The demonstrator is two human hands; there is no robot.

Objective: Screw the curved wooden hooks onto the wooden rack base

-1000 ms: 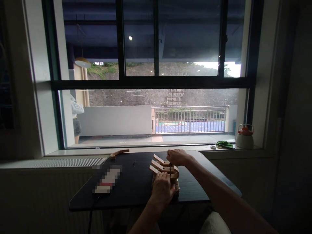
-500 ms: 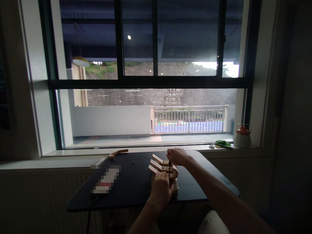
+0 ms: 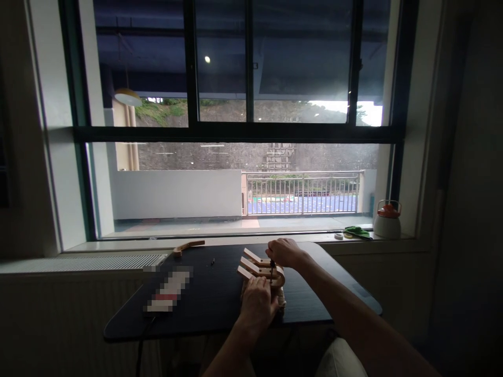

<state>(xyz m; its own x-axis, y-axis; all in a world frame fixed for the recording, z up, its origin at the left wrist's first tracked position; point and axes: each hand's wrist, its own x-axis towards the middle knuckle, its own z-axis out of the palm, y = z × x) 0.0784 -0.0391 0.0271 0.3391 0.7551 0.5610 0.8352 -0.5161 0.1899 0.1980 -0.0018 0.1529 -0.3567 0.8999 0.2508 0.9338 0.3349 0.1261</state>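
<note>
My right hand [image 3: 285, 252] is closed around the top of a screwdriver [image 3: 271, 271], whose dark shaft points straight down. Its tip meets the nearest of several bent wooden pieces [image 3: 254, 268], which lie side by side with curved ends to the right. Dark spots like screw heads show on the pieces farther back. Under them is a rough, straw-coloured woven base [image 3: 281, 302]. My left hand [image 3: 258, 299] is wrapped over the near side of the wood and base, fingers on the nearest piece; its grip hides part of both.
On the black table [image 3: 310, 298] lie a loose bent wooden piece [image 3: 188, 247] at the back left and small dark screws [image 3: 212, 261]. A blurred-out power strip-like object [image 3: 168, 290] with a cable is at left. A white kettle [image 3: 387, 222] and green cloth [image 3: 357, 232] sit on the sill.
The whole view has shifted slightly, so everything appears a little farther left. Both hands keep their hold, and the screwdriver stays upright on the nearest wooden piece.
</note>
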